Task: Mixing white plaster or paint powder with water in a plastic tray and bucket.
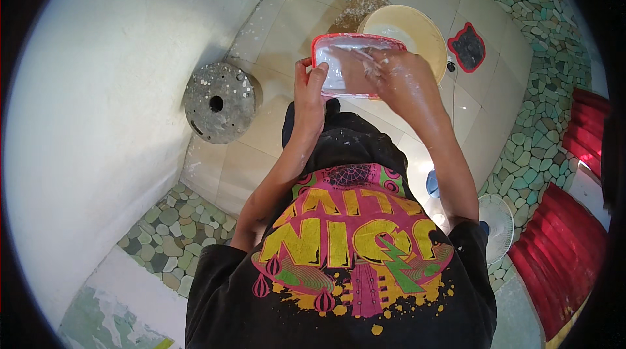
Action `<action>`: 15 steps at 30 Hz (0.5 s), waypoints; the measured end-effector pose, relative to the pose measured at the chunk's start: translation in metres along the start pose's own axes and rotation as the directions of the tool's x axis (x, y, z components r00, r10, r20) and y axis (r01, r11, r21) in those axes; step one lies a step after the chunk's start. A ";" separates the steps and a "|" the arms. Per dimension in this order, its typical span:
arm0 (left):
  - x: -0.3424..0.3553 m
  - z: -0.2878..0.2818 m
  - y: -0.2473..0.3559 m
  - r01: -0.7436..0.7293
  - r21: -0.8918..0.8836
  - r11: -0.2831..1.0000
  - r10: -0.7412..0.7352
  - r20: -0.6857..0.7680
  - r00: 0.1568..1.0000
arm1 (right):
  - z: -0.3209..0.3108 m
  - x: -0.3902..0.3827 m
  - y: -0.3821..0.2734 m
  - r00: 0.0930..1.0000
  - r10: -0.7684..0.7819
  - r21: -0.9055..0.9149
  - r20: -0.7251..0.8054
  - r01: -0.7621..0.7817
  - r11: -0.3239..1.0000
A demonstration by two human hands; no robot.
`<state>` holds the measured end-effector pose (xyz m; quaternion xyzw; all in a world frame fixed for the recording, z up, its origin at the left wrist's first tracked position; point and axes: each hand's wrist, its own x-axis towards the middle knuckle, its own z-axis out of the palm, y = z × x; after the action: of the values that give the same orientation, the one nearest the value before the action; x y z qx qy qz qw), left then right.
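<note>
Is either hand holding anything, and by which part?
Left hand: the red-rimmed tray, by its left end. Right hand: apparently a flat scraper; its gripped part is hidden.

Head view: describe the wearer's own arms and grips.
The left sleeve and right sleeve are black and short. The left forearm and right forearm are bare. The left grip and right grip are gloveless; the right grip is smeared and spotted with white.

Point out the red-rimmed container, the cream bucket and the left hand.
Red-rimmed container [355, 36], head view: far rim.
Cream bucket [427, 34], head view: inner wall.
Left hand [311, 94], head view: below the thumb.
</note>
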<state>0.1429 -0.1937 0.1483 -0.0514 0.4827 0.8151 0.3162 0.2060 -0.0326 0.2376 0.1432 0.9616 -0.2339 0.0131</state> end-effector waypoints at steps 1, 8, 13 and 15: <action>0.002 -0.004 -0.006 -0.013 0.028 1.000 0.013 -0.002 1.000 | 0.003 -0.001 -0.001 0.998 0.003 0.004 0.061 -0.003 1.000; 0.004 -0.006 -0.009 -0.050 0.159 0.986 0.051 0.003 0.999 | 0.022 0.001 0.011 0.998 0.006 0.300 -0.055 0.011 0.954; 0.001 0.000 -0.010 0.009 0.101 0.995 -0.010 0.010 1.000 | 0.019 -0.004 0.005 0.999 0.034 0.407 -0.006 -0.029 0.913; 0.001 0.000 -0.009 -0.002 0.107 0.994 0.001 0.011 1.000 | 0.016 -0.004 0.013 0.998 0.040 0.417 0.040 -0.053 0.907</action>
<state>0.1470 -0.1899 0.1411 -0.0294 0.5240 0.7886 0.3205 0.2125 -0.0298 0.2179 0.1621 0.8853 -0.4358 0.0022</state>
